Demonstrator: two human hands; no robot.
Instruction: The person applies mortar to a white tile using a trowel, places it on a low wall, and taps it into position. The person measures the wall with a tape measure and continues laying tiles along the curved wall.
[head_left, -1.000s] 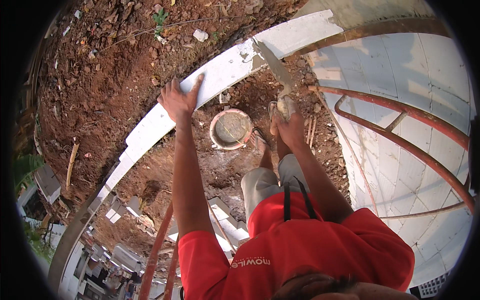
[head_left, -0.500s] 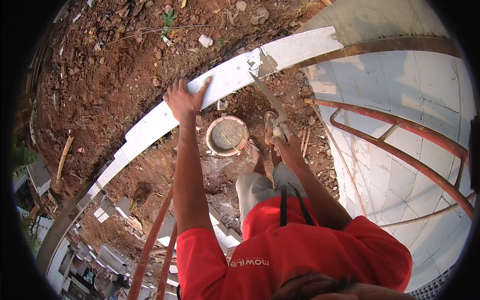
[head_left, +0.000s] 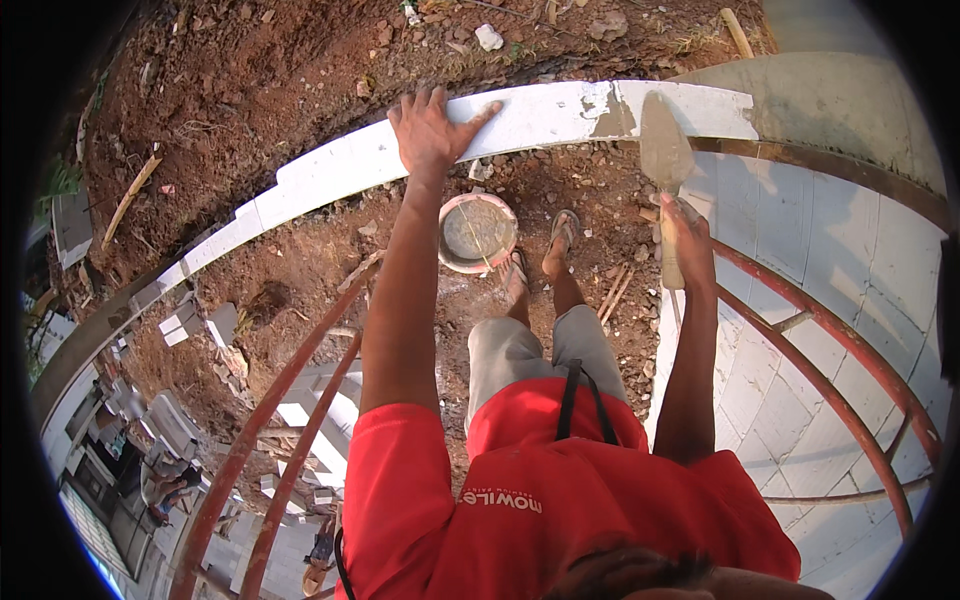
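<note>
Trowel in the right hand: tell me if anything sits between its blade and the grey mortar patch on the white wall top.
Nothing visible does. The trowel blade hangs just right of the mortar patch, with only bare wall top between.

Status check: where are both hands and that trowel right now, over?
Left hand flat on top of the white block wall. Right hand grips trowel, blade loaded with grey mortar, over the wall's top. Mortar bucket by the feet; red scaffold tubes alongside.
</note>
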